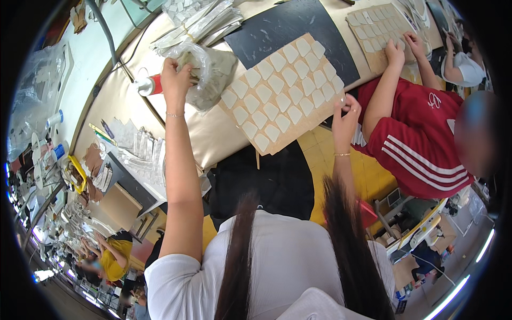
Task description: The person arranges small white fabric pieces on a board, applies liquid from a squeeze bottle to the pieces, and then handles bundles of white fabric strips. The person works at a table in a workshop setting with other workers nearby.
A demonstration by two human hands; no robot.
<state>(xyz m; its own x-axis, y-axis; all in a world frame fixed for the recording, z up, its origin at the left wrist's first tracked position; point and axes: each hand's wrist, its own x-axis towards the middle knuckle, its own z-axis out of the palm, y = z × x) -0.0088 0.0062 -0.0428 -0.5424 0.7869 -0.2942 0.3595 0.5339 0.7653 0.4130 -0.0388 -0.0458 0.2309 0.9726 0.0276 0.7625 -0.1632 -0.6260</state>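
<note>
My left hand (176, 82) is at the mouth of a clear plastic bag (210, 72) filled with pale grey-green pieces. Its fingers look bent and apart, with the tips partly lost against the bag. A brown board (242, 124) lies tilted toward me at the table's front edge, carrying rows of pale, rounded four-sided pieces (281, 101). Beside the board's right corner is my right hand (346, 114), fingers curled and drawn together. Whatever it may hold is too small to name.
A red and white bottle (149, 85) stands left of the bag. Behind are bundled pale strips (200, 26) and a black sheet (290, 32). At right, a co-worker in a red shirt (416, 133) handles a similar board (373, 29). More strips (146, 154) lie at left.
</note>
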